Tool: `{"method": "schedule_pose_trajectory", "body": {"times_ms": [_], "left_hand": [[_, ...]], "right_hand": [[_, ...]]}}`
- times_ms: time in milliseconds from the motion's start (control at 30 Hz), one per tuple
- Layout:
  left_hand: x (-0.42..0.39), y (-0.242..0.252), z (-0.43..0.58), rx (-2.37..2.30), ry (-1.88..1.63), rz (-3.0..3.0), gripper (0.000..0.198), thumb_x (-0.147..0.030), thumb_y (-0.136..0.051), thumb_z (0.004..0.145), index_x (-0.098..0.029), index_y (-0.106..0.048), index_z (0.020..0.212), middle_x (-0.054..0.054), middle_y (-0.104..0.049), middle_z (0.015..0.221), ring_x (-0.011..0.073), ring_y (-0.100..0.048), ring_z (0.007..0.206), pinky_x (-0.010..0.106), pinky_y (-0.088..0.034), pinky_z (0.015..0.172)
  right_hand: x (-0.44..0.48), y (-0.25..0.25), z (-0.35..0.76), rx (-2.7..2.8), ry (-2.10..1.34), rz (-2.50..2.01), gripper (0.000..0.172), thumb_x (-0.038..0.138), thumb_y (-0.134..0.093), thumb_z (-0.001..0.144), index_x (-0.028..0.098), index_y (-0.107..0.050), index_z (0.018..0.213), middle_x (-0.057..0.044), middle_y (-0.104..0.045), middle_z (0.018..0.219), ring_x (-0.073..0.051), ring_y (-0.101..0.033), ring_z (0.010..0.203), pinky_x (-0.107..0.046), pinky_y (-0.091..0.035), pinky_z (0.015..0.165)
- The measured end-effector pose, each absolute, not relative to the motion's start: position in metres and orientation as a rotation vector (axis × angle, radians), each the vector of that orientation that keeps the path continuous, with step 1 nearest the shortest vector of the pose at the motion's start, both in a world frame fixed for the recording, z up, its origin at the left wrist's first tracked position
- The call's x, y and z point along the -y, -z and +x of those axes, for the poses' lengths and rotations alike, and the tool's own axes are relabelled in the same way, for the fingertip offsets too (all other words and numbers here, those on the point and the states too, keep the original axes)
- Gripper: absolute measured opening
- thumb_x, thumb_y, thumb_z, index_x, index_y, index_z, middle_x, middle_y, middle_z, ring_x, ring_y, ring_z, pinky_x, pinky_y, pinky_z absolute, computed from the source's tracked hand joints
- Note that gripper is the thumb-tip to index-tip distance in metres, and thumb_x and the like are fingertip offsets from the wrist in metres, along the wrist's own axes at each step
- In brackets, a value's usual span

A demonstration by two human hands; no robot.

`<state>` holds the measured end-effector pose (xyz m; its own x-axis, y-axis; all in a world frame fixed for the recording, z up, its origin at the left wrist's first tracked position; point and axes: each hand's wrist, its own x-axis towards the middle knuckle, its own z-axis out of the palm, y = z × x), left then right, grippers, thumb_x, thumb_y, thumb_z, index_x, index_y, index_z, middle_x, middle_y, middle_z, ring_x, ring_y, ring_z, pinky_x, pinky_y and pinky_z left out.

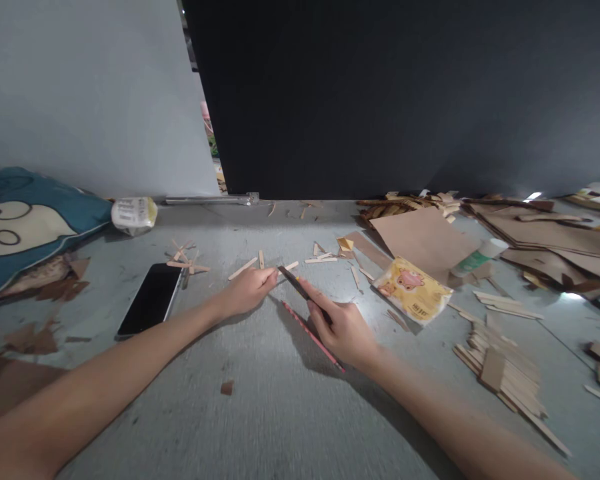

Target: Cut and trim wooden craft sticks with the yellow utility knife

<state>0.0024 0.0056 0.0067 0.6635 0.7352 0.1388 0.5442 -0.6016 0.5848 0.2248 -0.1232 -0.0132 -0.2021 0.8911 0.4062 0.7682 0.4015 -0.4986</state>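
Note:
My left hand is closed in a fist-like pinch above the grey table. A pale wooden craft stick extends rightward from its fingertips, its held end hidden. My right hand is wrapped around a dark utility knife, with the index finger laid along it. The knife's tip is close to the left fingertips and crosses in front of the stick. Below the knife lies a red patterned pencil, beside the right hand. Two more craft sticks lie behind the left hand.
Left are a phone, crossed sticks, a wrapped roll and a blue cushion. Right are a yellow tissue pack, a glue stick, cardboard and a stick pile. A dark panel stands behind.

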Motion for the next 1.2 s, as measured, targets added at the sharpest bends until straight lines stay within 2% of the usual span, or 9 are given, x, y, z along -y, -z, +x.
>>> {"method": "schedule_pose_trajectory", "body": {"times_ms": [167,300,467,600,800,1067,1200], "left_hand": [[-0.005,-0.007,0.001,-1.02,-0.466,2.409,0.048,-0.049,-0.028,0.108,-0.022,-0.042,0.071,0.001,-0.054,0.066,0.0185,-0.053,0.065,0.031,-0.034,0.065],[-0.004,-0.009,0.001,-1.065,-0.408,2.479,0.051,-0.048,-0.026,0.11,-0.022,-0.051,0.074,0.003,-0.059,0.069,0.0205,-0.057,0.066,0.032,-0.036,0.066],[-0.002,-0.01,0.005,-1.107,-0.301,2.615,0.055,-0.048,-0.023,0.112,-0.02,-0.063,0.086,0.008,-0.067,0.076,0.025,-0.065,0.074,0.034,-0.041,0.071],[-0.001,-0.008,0.007,-1.115,-0.233,2.679,0.055,-0.046,-0.023,0.112,-0.019,-0.068,0.095,0.01,-0.072,0.083,0.0274,-0.07,0.081,0.036,-0.045,0.077],[0.001,-0.004,0.01,-1.169,-0.148,2.72,0.05,-0.042,-0.026,0.112,-0.019,-0.069,0.099,0.011,-0.072,0.084,0.0276,-0.07,0.08,0.036,-0.046,0.078],[0.0,-0.004,0.006,-1.105,-0.181,2.762,0.037,-0.041,-0.038,0.107,-0.02,-0.065,0.092,0.005,-0.06,0.064,0.0236,-0.062,0.063,0.033,-0.043,0.066],[0.004,-0.006,0.007,-1.163,-0.12,2.767,0.039,-0.039,-0.035,0.108,-0.019,-0.067,0.095,0.007,-0.064,0.069,0.0255,-0.064,0.066,0.035,-0.044,0.07]], "right_hand": [[0.123,0.012,0.224,2.009,-0.259,-1.407,0.055,0.028,-0.039,0.107,0.01,-0.054,0.157,0.002,-0.061,0.052,-0.011,-0.05,0.04,-0.02,-0.034,0.05],[0.124,0.012,0.222,1.996,-0.27,-1.43,0.055,0.028,-0.039,0.107,0.011,-0.055,0.157,0.002,-0.06,0.05,-0.012,-0.051,0.038,-0.02,-0.034,0.048],[0.123,0.011,0.222,1.969,-0.303,-1.454,0.055,0.03,-0.04,0.106,0.012,-0.057,0.155,0.001,-0.063,0.052,-0.013,-0.053,0.039,-0.021,-0.036,0.048],[0.123,0.011,0.22,1.959,-0.248,-1.502,0.055,0.03,-0.039,0.105,0.012,-0.062,0.152,0.0,-0.062,0.049,-0.014,-0.049,0.037,-0.023,-0.031,0.046],[0.125,0.012,0.216,2.023,-0.163,-1.549,0.053,0.028,-0.04,0.103,0.016,-0.064,0.149,-0.003,-0.068,0.056,-0.015,-0.057,0.043,-0.025,-0.03,0.048],[0.125,0.011,0.211,2.075,-0.177,-1.618,0.054,0.029,-0.044,0.104,0.02,-0.058,0.155,-0.004,-0.071,0.059,-0.017,-0.06,0.045,-0.026,-0.032,0.05],[0.125,0.01,0.211,2.092,-0.198,-1.65,0.055,0.03,-0.044,0.104,0.022,-0.056,0.157,-0.005,-0.072,0.062,-0.019,-0.061,0.047,-0.026,-0.032,0.051]]}}
